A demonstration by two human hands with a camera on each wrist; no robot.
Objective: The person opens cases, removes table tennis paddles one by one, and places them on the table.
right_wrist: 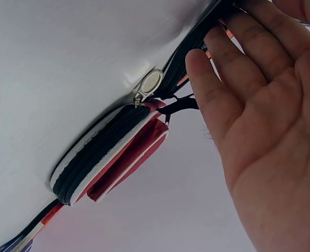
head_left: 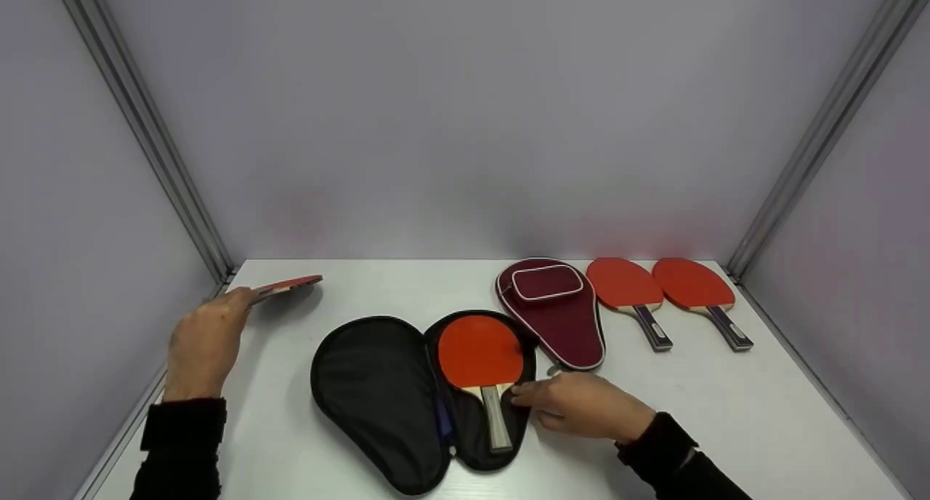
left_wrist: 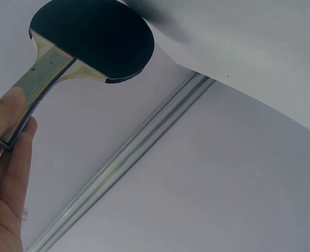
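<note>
My left hand (head_left: 207, 344) holds a table tennis paddle (head_left: 287, 286) by its handle, raised over the far left of the table. The left wrist view shows the black face of that paddle (left_wrist: 94, 39), with thumb and fingers on the handle. A black paddle case (head_left: 381, 398) lies unfolded at the table's front middle. In its right half rests another paddle (head_left: 481, 351), red side up, handle toward me. My right hand (head_left: 585, 405) touches the case's right edge beside this handle. Its fingers look fairly straight in the right wrist view; the foremost fingertips are partly hidden.
A maroon paddle case (head_left: 574, 333) with white piping lies behind the right hand, its zipper pull (right_wrist: 151, 81) near the black case. Two red paddles (head_left: 625, 282) (head_left: 694, 282) lie at the back right. Grey walls (head_left: 465, 122) enclose the white table (head_left: 726, 413).
</note>
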